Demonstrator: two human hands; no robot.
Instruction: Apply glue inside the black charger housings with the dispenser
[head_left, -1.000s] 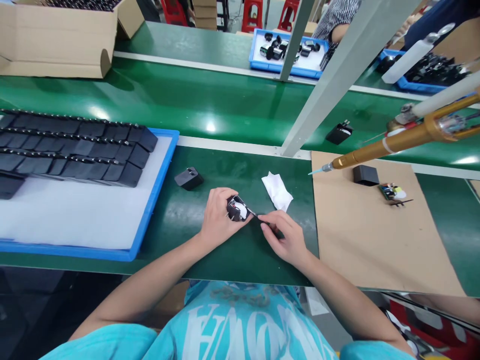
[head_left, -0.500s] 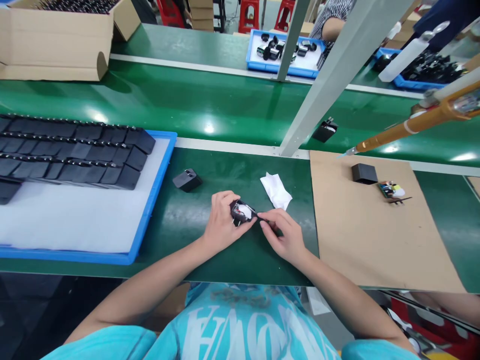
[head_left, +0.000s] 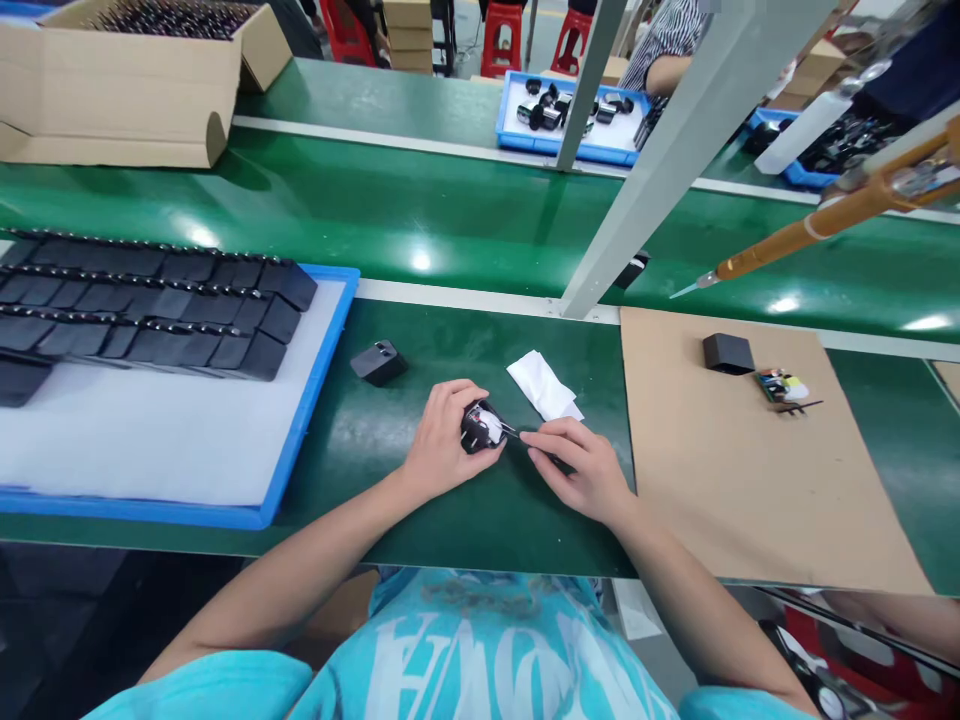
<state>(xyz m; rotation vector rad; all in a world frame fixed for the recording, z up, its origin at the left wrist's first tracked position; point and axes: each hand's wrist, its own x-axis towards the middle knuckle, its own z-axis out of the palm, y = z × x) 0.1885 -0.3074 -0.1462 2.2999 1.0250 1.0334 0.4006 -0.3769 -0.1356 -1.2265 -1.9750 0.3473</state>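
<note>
My left hand [head_left: 448, 440] is closed around an open black power adapter [head_left: 480, 427], with white material, a bit of red and metal prongs showing in it. Between the fingertips of my right hand [head_left: 574, 462] is a thin dark tool that looks like tweezers [head_left: 514, 433]; its tip meets the adapter's right side. Just beyond my right hand lies a crumpled white paper [head_left: 545, 386]. A closed black adapter case [head_left: 379, 362] rests on the green bench, up and left of my left hand.
At left, a blue tray [head_left: 300, 420] carries rows of black adapters [head_left: 172, 300]. A cardboard sheet [head_left: 750, 490] at right bears a black case [head_left: 728, 353] and a small circuit board [head_left: 781, 386]. An orange-brown hanging tool [head_left: 795, 245] and a slanted metal post [head_left: 660, 190] stand over the green belt.
My right hand has drawn slightly right, and more of the thin tool shows. The white paper has shifted a little. On the belt, a black adapter has moved left behind the post.
</note>
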